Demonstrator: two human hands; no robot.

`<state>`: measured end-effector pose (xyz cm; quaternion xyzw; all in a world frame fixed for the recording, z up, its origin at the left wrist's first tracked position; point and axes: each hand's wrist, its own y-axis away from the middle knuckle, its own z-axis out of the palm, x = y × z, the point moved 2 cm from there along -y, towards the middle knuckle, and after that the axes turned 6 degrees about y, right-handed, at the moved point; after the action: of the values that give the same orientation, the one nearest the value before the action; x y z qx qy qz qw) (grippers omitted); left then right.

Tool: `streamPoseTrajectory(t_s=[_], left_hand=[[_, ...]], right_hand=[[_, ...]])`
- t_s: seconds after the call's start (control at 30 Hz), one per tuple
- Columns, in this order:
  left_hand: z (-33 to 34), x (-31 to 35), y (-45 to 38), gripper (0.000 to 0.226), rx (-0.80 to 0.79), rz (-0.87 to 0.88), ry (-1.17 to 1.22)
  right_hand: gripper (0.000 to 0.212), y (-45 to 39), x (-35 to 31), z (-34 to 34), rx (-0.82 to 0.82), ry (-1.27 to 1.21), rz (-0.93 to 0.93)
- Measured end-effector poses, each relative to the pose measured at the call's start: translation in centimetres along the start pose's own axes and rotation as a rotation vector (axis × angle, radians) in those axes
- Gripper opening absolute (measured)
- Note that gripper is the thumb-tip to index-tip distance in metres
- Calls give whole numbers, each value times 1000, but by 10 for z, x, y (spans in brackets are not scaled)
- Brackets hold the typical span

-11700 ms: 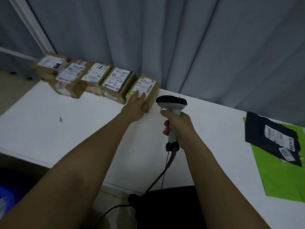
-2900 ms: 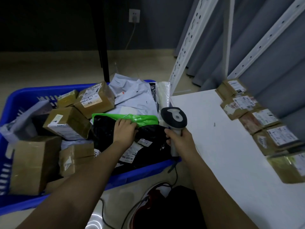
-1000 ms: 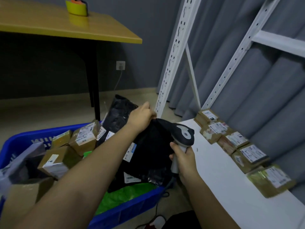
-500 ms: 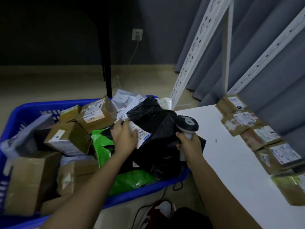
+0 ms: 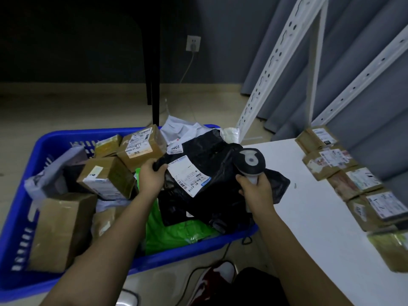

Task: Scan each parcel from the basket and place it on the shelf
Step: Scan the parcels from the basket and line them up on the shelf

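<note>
Midway: several boxes shelved, basket still crowded.
We note left hand (image 5: 152,177) fingers gripping the black parcel (image 5: 212,173) at centre frame, over the basket (image 5: 55,138); right hand (image 5: 256,193) clasps the scanner (image 5: 250,161); five boxes (image 5: 353,180) line the shelf (image 5: 309,217), right.

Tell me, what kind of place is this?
Probably a small parcel sorting or pickup room. A blue basket is heaped with labelled boxes and mailer bags, the right hand grips a barcode scanner, and scanned boxes sit in a row on a white shelf.
</note>
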<state>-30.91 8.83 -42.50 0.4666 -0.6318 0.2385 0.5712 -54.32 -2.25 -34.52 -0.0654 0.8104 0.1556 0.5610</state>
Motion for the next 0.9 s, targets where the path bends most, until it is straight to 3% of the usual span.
streamPoseTrajectory(t_s=[0.23, 0.37, 0.57, 0.9], left_hand=[[-15, 64, 18, 2, -94, 262, 248], [-23, 103, 18, 12, -100, 363, 274], [-30, 154, 19, 14, -139, 461, 269], [-32, 175, 24, 9, -154, 464, 246]], right_hand=[[53, 24, -17, -3, -9, 99, -104], [25, 36, -25, -7, -72, 114, -128], [15, 50, -46, -16, -272, 161, -109], [27, 68, -67, -38, -174, 218, -73]])
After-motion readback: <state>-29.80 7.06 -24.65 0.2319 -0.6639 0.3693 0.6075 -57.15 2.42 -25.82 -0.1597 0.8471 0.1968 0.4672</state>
